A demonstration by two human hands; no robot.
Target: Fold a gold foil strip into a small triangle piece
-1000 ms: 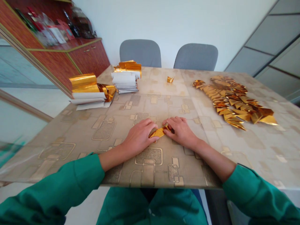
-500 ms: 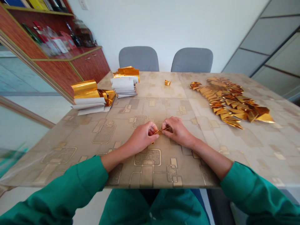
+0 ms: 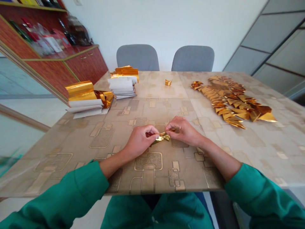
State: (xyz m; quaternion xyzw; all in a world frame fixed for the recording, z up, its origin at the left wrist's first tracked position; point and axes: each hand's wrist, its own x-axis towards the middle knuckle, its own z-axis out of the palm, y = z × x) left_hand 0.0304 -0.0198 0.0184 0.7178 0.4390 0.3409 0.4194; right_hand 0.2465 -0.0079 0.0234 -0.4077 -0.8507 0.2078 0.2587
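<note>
1. At the far left corner of the patterned tabletop [image 3: 71, 152], a gold foil roll [image 3: 79, 90] lies on loose white paper sheets [image 3: 87, 109], with a crumpled gold foil scrap [image 3: 105, 98] touching the roll's right end.
2. Just right of these, near the far edge, stands a stack of white paper [image 3: 121, 87], topped by gold foil strips [image 3: 125, 71].
3. My left hand [image 3: 140, 143], in its green sleeve [image 3: 59, 194], is clenched near the middle of the tabletop, pinching the left part of a folded gold foil strip [image 3: 162, 137].
4. The strip sits between my hands, closer to the near edge than the far one.
5. My right hand [image 3: 183, 130] grasps the strip's right end between thumb and fingers.
6. Well beyond my hands, a small folded gold piece [image 3: 168, 82] sits alone near the far edge.
7. Toward the right edge, many folded gold foil triangles [image 3: 228, 98] overlap in a long, curving band.
</note>
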